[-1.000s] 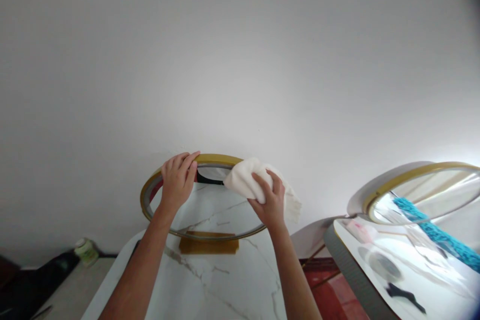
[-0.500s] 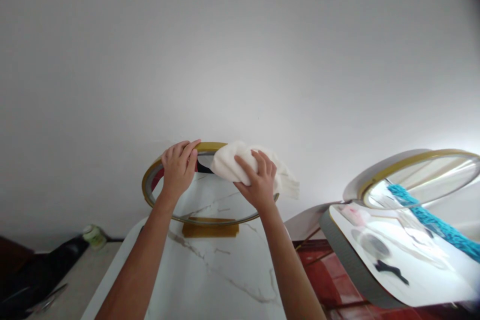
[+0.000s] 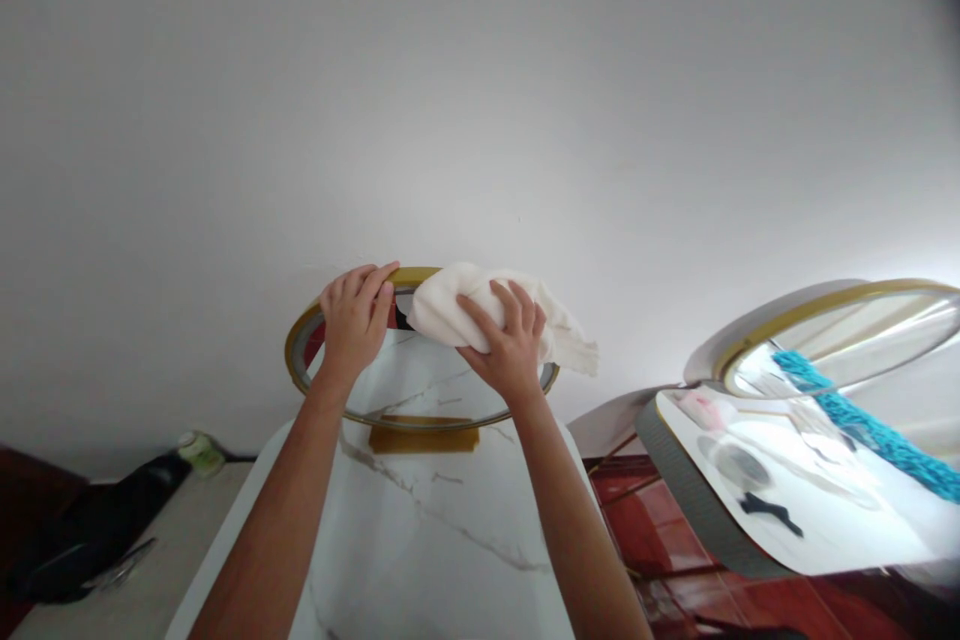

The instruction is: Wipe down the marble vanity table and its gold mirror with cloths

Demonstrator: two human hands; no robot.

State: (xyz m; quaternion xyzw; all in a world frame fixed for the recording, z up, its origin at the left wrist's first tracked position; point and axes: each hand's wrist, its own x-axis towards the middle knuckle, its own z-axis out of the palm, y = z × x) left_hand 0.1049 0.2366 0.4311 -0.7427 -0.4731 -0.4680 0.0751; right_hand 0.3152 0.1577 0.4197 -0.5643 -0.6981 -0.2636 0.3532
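A round mirror with a gold frame (image 3: 300, 335) stands on a gold base (image 3: 424, 440) at the back of a white marble table (image 3: 420, 540), against a white wall. My left hand (image 3: 352, 320) is closed over the top left of the frame. My right hand (image 3: 506, 345) presses a bunched white cloth (image 3: 450, 305) against the upper part of the mirror glass, with a frayed end of the cloth hanging off to the right.
A second gold-framed round mirror (image 3: 832, 330) stands on another white table (image 3: 750, 510) to the right, with a blue duster (image 3: 855, 420) and a black clip (image 3: 769, 510). Red floor tiles (image 3: 675, 560) show between the tables. A small green-lidded jar (image 3: 196, 452) and dark objects lie at lower left.
My right hand has slid the cloth leftwards and up along the top of the mirror. My left hand has stayed on the frame. The view has tilted slightly upwards.
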